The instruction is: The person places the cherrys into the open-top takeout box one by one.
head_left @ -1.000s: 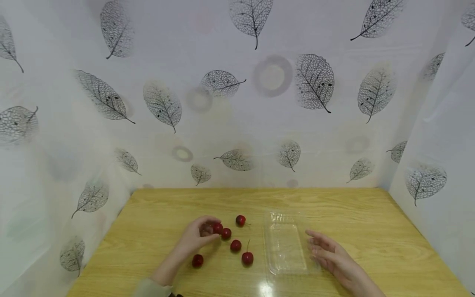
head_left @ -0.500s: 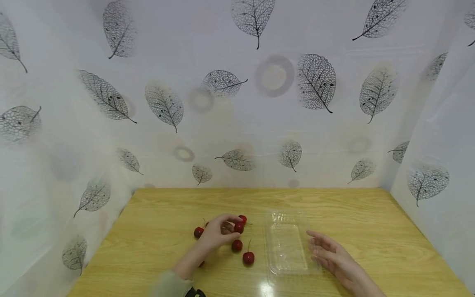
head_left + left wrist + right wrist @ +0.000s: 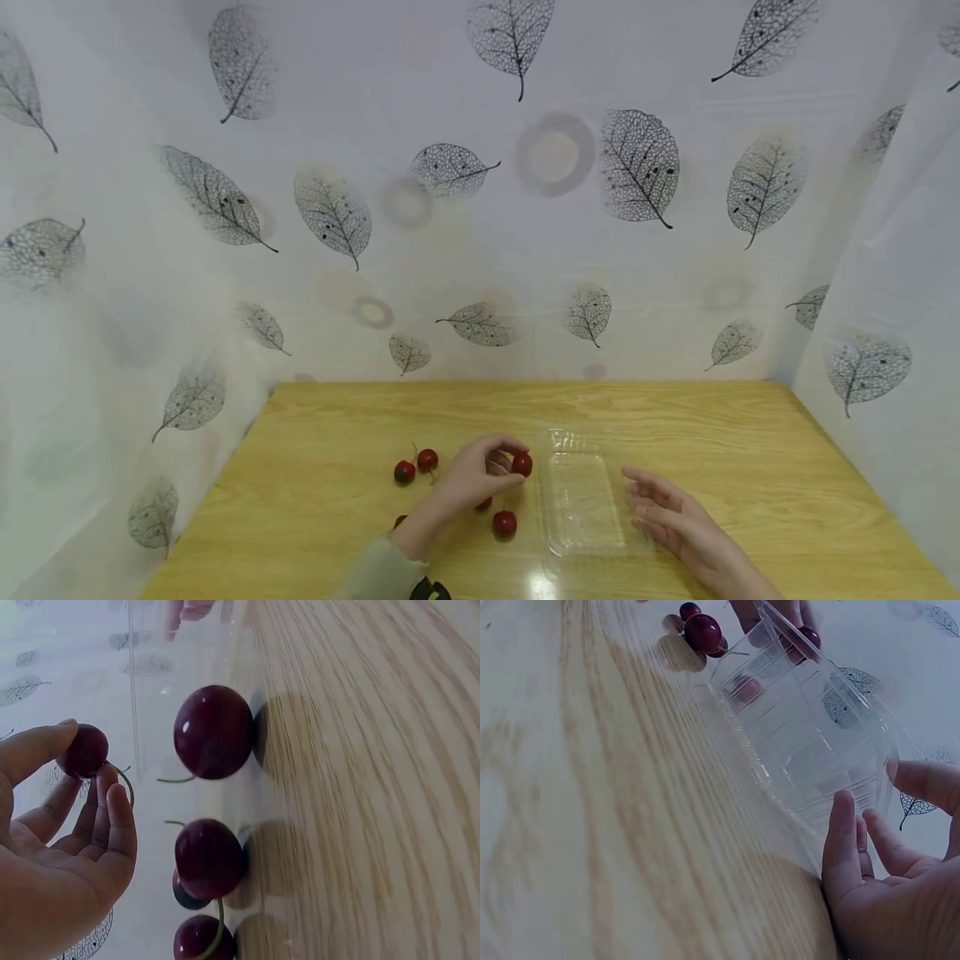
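Note:
My left hand (image 3: 474, 473) pinches a dark red cherry (image 3: 522, 464) between thumb and fingertips, just left of a clear plastic container (image 3: 581, 500). In the left wrist view the held cherry (image 3: 82, 751) has a green stem hanging from it. My right hand (image 3: 678, 518) is at the container's right side, fingers loosely extended. Seen from the right wrist, its thumb and fingertips lie right at the wall of the container (image 3: 802, 742). A cherry with a stem (image 3: 505, 524) sits on the table below my left hand; another (image 3: 483, 504) is partly covered by that hand.
Two cherries, one farther left (image 3: 405, 472) and one beside it (image 3: 427, 459), lie left of my left hand. Another cherry (image 3: 401, 521) peeks out behind the left forearm. A leaf-printed white sheet (image 3: 525, 250) stands around the wooden table (image 3: 315, 417).
My left hand has moved right across the table with the cherry, up to the container's left edge. Cherries at the left came into sight behind it. The right hand has stayed put.

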A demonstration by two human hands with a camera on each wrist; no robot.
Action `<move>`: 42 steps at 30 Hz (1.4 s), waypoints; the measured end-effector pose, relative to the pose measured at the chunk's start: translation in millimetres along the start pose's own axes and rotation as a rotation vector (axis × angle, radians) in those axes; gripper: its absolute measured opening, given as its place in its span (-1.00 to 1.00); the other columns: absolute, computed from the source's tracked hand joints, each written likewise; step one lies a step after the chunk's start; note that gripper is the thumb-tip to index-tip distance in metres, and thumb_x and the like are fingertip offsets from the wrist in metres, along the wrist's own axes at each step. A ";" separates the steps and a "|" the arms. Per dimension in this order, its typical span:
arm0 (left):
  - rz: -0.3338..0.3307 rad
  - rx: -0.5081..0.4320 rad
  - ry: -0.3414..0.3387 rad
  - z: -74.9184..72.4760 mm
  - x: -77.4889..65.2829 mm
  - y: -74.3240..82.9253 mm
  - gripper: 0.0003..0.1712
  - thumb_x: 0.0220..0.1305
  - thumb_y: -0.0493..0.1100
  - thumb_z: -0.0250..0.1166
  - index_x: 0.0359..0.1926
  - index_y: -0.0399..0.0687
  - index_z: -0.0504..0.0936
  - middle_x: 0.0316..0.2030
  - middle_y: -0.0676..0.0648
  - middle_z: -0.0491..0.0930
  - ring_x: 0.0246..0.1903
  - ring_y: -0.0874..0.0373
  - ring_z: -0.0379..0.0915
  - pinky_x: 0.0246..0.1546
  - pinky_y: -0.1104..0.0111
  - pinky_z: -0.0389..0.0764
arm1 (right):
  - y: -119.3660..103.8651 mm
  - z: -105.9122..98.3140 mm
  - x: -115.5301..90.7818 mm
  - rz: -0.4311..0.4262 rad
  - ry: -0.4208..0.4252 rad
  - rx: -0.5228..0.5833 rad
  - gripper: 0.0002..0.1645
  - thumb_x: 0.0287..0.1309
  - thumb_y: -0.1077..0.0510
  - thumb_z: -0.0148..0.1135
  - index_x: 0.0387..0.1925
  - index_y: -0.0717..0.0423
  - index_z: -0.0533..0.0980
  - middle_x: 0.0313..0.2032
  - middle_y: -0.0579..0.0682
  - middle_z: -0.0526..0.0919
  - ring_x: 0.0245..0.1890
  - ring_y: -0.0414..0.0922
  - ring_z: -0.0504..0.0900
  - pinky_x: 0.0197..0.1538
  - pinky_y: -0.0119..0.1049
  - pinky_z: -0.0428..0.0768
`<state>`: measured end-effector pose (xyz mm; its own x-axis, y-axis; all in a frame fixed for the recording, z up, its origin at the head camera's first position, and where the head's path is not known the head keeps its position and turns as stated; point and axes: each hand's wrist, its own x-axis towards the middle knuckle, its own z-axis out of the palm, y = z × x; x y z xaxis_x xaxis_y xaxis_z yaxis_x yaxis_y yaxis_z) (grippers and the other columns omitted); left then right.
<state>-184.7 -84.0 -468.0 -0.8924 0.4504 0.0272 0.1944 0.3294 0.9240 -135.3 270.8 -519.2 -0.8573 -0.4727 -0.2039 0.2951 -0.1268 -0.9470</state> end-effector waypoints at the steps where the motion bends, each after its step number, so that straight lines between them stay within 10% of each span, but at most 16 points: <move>1: 0.000 -0.003 -0.003 2.2 1.3 0.8 -0.61 0.32 -0.30 0.47 0.15 -0.20 0.68 0.03 -0.20 0.70 -0.11 0.20 0.61 -0.08 0.51 0.64 | 0.2 -0.2 -0.2 -0.003 0.002 -0.003 -0.45 0.61 0.25 -0.02 0.21 -0.57 0.50 0.19 -0.33 0.48 0.19 -0.42 0.57 0.26 -0.46 0.63; 27: 0.056 -0.115 -0.034 53.9 26.1 23.3 -0.61 0.19 -0.42 0.51 0.06 -0.23 0.72 -0.04 -0.20 0.73 -0.27 0.41 0.55 -0.19 0.60 0.62 | 1.9 -0.4 0.0 0.040 0.022 -0.010 -0.49 0.64 0.20 -0.02 0.41 -0.35 0.41 0.23 -0.32 0.46 0.20 -0.46 0.55 0.27 -0.45 0.62; 42: 0.155 0.289 -0.045 70.2 23.1 20.0 -0.54 0.10 -0.36 0.58 0.04 0.01 0.74 0.01 0.05 0.72 -0.16 0.46 0.56 -0.06 0.59 0.60 | 3.0 -1.5 0.4 0.009 0.003 -0.016 -0.48 0.63 0.22 -0.04 0.37 -0.42 0.43 0.23 -0.32 0.46 0.22 -0.46 0.57 0.29 -0.47 0.60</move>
<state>-172.9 -8.7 -475.6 -0.8256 0.5476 0.1360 0.4395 0.4732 0.7635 -135.4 271.5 -522.5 -0.8559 -0.4710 -0.2133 0.2964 -0.1088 -0.9488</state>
